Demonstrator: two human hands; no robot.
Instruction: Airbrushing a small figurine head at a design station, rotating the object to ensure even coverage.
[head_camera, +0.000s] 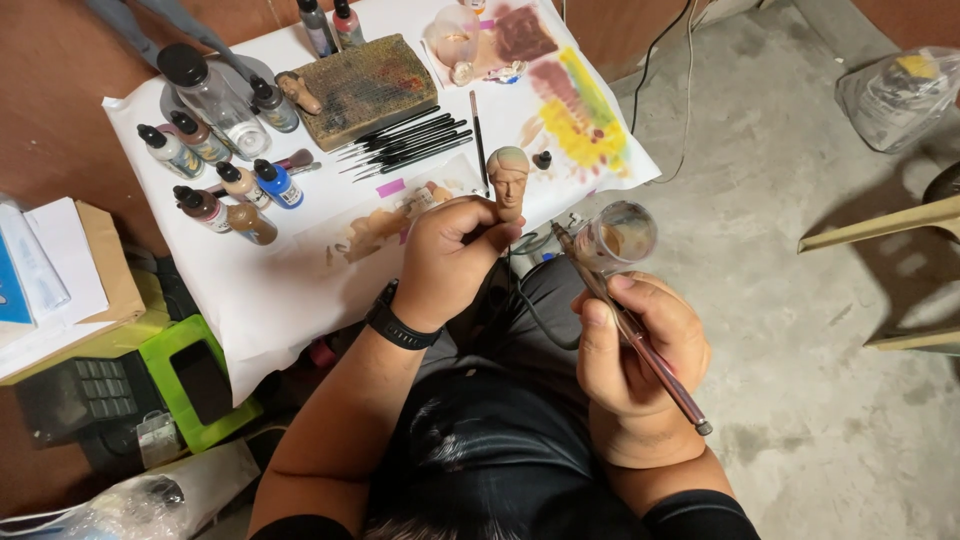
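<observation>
My left hand (447, 262), with a black wristband, grips the base of a small sculpted figure head (509, 177) and holds it upright above the table's near edge. The head is skin-toned with pale greenish hair. My right hand (637, 350) is closed around a metal airbrush (628, 320) with a clear paint cup (621, 236) on top. Its tip points up and left toward the figure head, a short gap away. A dark hose runs down from the airbrush over my lap.
A white paper-covered table (280, 290) holds several dropper paint bottles (215, 185), a row of brushes (405, 138), a stained sponge block (365, 85), a second small head (298, 92) and paint smears (585, 115). A green box (195, 380) and bags sit at left; concrete floor at right.
</observation>
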